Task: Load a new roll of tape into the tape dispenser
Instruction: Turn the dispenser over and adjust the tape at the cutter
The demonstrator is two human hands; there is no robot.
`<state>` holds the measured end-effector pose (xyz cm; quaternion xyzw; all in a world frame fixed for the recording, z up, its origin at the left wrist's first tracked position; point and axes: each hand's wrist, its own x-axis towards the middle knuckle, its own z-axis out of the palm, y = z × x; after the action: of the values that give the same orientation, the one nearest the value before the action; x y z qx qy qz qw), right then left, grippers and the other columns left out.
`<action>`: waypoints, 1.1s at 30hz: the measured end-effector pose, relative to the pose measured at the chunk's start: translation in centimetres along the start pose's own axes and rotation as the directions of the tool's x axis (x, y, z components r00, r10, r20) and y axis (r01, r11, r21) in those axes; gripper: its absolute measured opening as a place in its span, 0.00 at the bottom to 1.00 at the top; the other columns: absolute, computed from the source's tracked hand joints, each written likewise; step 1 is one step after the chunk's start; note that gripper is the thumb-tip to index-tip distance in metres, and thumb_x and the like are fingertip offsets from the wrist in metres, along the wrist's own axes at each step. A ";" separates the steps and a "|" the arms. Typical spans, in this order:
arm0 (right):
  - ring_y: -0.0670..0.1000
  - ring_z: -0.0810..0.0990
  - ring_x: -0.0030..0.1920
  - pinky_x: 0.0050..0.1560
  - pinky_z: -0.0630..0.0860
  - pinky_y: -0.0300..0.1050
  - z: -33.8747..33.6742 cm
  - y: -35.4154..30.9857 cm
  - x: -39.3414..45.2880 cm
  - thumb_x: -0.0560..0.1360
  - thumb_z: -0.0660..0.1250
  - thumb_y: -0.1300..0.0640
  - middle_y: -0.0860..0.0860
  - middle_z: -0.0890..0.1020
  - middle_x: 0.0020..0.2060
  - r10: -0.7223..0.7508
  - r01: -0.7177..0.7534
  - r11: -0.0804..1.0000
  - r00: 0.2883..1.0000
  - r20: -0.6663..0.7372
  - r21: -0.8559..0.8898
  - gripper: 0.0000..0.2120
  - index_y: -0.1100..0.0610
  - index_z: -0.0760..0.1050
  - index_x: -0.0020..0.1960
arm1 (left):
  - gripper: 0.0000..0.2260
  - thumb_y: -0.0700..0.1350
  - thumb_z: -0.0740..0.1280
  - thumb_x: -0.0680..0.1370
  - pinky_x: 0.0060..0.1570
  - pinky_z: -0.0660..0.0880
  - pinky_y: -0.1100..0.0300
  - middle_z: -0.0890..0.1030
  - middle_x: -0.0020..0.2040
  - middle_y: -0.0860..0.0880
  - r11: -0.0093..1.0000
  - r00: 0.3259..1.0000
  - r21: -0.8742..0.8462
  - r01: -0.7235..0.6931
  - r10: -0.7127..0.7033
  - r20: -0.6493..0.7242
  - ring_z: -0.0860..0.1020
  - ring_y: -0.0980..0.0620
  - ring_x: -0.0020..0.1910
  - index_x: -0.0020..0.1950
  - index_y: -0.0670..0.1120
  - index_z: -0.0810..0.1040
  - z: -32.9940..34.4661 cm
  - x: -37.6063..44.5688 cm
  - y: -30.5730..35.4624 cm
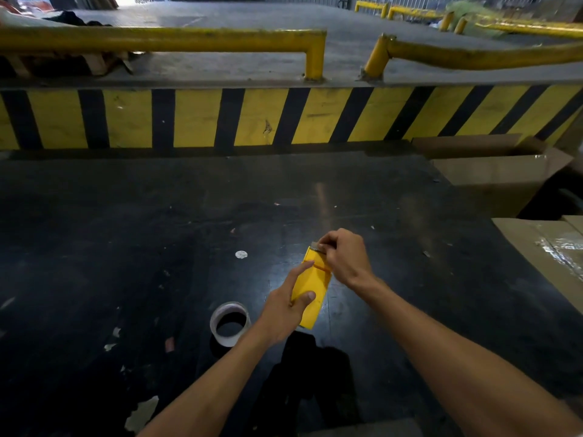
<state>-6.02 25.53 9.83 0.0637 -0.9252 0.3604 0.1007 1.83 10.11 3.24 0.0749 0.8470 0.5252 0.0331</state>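
Note:
The yellow tape dispenser (310, 287) is held above the black table (126, 247), its long side facing me. My left hand (285, 305) grips its near half, thumb across the front. My right hand (345, 255) pinches the far end, where a grey metal blade part shows between the fingers. A roll of clear tape (230, 323) lies flat on the table just left of my left wrist, apart from the dispenser. No roll is visible in the dispenser; its inside is hidden.
Cardboard boxes (492, 175) stand at the table's right edge, one taped box (549, 247) nearer. A yellow-and-black striped wall (252, 118) with yellow rails (164, 41) runs behind the table. Paper scraps (142, 413) and a white dot (241, 254) lie on the surface.

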 end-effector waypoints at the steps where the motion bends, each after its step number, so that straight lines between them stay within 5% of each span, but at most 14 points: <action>1: 0.55 0.79 0.45 0.43 0.70 0.44 0.4 0.1 -0.4 0.75 0.68 0.62 0.56 0.83 0.42 -0.041 0.040 0.998 0.999 -0.028 -0.042 0.06 0.60 0.85 0.45 | 0.25 0.52 0.65 0.82 0.46 0.81 0.43 0.83 0.51 0.38 1.000 1.000 -0.008 0.013 -0.013 -0.006 0.82 0.37 0.43 0.70 0.78 0.61 0.1 0.0 0.1; 7: 0.57 0.76 0.41 0.39 0.72 0.50 2.2 0.7 -2.6 0.74 0.63 0.62 0.56 0.80 0.37 -0.185 0.148 0.965 0.970 -0.160 -0.218 0.09 0.60 0.82 0.43 | 0.32 0.48 0.66 0.82 0.57 0.81 0.46 0.82 0.63 0.48 0.998 0.996 -0.041 0.046 -0.049 -0.076 0.84 0.45 0.54 0.76 0.74 0.54 1.3 -0.1 1.1; 12: 0.57 0.75 0.40 0.40 0.72 0.47 1.5 0.5 -2.5 0.74 0.53 0.54 0.57 0.80 0.36 -0.202 0.159 0.971 0.947 -0.249 -0.180 0.21 0.62 0.82 0.45 | 0.38 0.47 0.67 0.80 0.60 0.80 0.42 0.84 0.59 0.45 0.993 0.994 -0.075 0.086 -0.091 -0.067 0.84 0.44 0.52 0.79 0.74 0.49 1.5 1.2 1.5; 17: 0.57 0.77 0.39 0.40 0.72 0.47 0.4 0.3 -1.7 0.75 0.54 0.54 0.57 0.80 0.36 -0.262 0.192 0.952 0.914 -0.311 -0.239 0.21 0.63 0.83 0.46 | 0.37 0.43 0.69 0.81 0.64 0.76 0.53 0.75 0.67 0.57 0.994 0.994 -0.092 0.066 -0.074 -0.085 0.77 0.52 0.63 0.82 0.66 0.53 1.6 2.5 2.9; 21: 0.57 0.76 0.43 0.44 0.78 0.54 0.7 1.2 -1.8 0.76 0.57 0.55 0.56 0.81 0.41 -0.222 0.151 0.949 0.943 -0.247 -0.278 0.17 0.59 0.82 0.56 | 0.35 0.44 0.68 0.82 0.66 0.77 0.47 0.79 0.67 0.50 0.999 0.992 -0.004 0.047 -0.047 -0.114 0.79 0.46 0.64 0.83 0.62 0.55 1.6 3.1 3.5; 26: 0.59 0.70 0.64 0.66 0.69 0.56 1.0 1.3 -3.1 0.80 0.58 0.47 0.58 0.73 0.63 0.186 -0.185 0.983 0.978 -0.095 0.020 0.19 0.43 0.72 0.70 | 0.33 0.46 0.70 0.79 0.63 0.77 0.48 0.80 0.68 0.47 0.972 0.972 0.228 -0.052 0.102 -0.213 0.78 0.46 0.65 0.82 0.52 0.62 1.5 3.7 3.3; 30: 0.55 0.81 0.59 0.60 0.79 0.57 2.0 1.2 -3.7 0.74 0.61 0.36 0.52 0.82 0.60 0.278 -0.313 0.873 0.950 0.144 0.374 0.29 0.30 0.56 0.73 | 0.34 0.39 0.70 0.79 0.60 0.72 0.60 0.79 0.63 0.52 0.969 0.955 0.245 -0.029 0.099 -0.281 0.75 0.55 0.59 0.82 0.51 0.62 2.3 3.4 3.2; 33: 0.54 0.81 0.59 0.53 0.83 0.59 2.0 1.4 -4.2 0.68 0.66 0.31 0.50 0.79 0.62 0.329 -0.372 0.780 0.928 0.176 0.504 0.33 0.26 0.57 0.70 | 0.39 0.40 0.72 0.77 0.63 0.67 0.64 0.75 0.72 0.49 0.956 0.971 0.293 -0.013 0.082 -0.223 0.74 0.49 0.70 0.83 0.51 0.57 2.7 3.0 2.6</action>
<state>-2.52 25.39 6.50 -0.0700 -0.7888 0.6102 -0.0257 -0.54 14.12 4.45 0.0373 0.9107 0.4013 -0.0904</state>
